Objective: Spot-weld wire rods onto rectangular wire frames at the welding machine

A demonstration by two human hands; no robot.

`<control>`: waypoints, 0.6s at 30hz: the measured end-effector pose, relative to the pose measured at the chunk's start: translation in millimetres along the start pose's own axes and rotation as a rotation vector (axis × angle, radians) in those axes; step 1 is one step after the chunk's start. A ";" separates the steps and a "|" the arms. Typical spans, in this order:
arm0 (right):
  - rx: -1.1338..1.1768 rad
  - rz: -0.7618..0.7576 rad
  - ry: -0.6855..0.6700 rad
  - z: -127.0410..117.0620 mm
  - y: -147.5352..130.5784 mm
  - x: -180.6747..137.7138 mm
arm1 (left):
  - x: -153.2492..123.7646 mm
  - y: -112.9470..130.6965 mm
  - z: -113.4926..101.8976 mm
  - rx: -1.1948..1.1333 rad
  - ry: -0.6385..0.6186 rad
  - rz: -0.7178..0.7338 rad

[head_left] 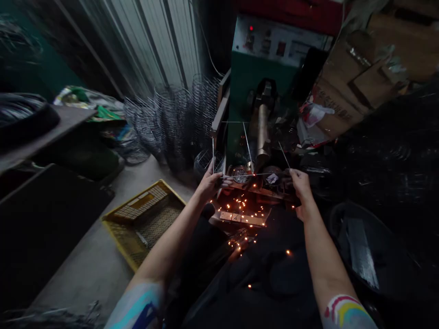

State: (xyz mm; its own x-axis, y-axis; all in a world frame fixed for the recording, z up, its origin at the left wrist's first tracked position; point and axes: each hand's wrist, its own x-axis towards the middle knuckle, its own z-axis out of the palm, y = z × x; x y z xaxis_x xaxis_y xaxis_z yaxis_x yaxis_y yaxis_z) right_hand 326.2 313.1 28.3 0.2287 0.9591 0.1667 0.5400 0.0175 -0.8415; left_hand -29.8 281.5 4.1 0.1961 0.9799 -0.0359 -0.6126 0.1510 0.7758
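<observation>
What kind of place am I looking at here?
Most likely a small metal workshop making wire goods. The left hand and right hand hold a wire frame at a green welding machine throwing sparks, with stacked wire pieces behind.

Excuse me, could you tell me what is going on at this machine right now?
A person holds a wire frame against the front of a green machine, the left hand gripping its left end and the right hand its right end. Orange sparks scatter just below the frame. A yellow crate lies on the floor to the left, with stacked wire baskets behind it.
</observation>
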 end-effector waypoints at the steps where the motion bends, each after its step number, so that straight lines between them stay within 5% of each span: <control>1: 0.138 0.086 -0.065 -2.3 1.3 -7.0 | -6.2 -2.6 -0.4 -0.008 0.000 -0.003; 7: 0.616 0.270 -0.166 -22.5 0.7 -74.3 | -83.5 -29.8 -8.4 0.008 0.052 -0.079; 13: 0.475 0.366 -0.267 -60.9 23.5 -185.0 | -189.0 -52.5 -13.9 0.051 -0.010 -0.290; 15: 0.457 0.440 -0.328 -71.7 32.2 -228.1 | -198.9 -49.8 -18.9 0.066 -0.021 -0.320; 18: 0.425 0.491 -0.399 -86.7 42.9 -278.5 | -176.9 -28.3 -25.4 0.042 0.051 -0.292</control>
State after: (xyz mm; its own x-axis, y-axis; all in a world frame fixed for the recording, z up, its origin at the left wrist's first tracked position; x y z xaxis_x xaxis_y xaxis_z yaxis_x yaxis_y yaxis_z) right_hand 355.9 22.2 -9.7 0.0085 0.9129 -0.4082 0.0754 -0.4076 -0.9100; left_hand -66.6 107.2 -27.5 0.3196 0.9013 -0.2924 -0.5038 0.4230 0.7531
